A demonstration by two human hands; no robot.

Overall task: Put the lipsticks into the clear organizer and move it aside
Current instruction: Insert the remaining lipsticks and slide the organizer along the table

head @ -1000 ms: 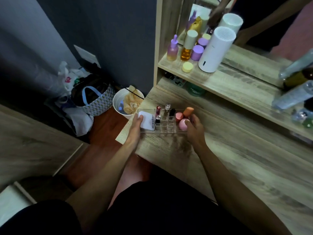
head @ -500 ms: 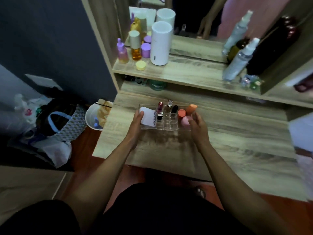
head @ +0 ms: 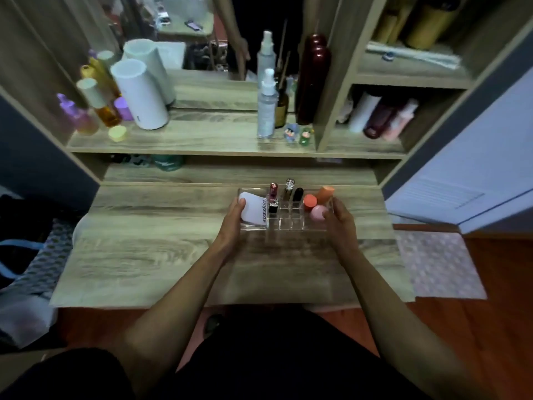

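Observation:
The clear organizer (head: pixel 288 223) rests on the wooden desk (head: pixel 150 249), right of centre. Several lipsticks (head: pixel 273 194) stand upright in its middle slots: a pink one, a clear-capped one and a black one. A white tube (head: pixel 255 210) lies in its left section. Orange and pink makeup sponges (head: pixel 318 212) fill the right section. My left hand (head: pixel 235 219) grips the organizer's left end, thumb over the white tube. My right hand (head: pixel 340 223) grips its right end beside the pink sponge.
The shelf (head: pixel 202 140) behind holds a white cylinder (head: pixel 140 93), purple and amber bottles (head: pixel 95 111) on the left, and spray bottles (head: pixel 266 105) in the middle. A mirror stands above. Bags (head: pixel 31 255) sit on the floor at left, a patterned mat (head: pixel 438 264) at right.
The organizer, held at both ends, has slid right along the desk from its left edge toward the middle. My view has swung right with it.

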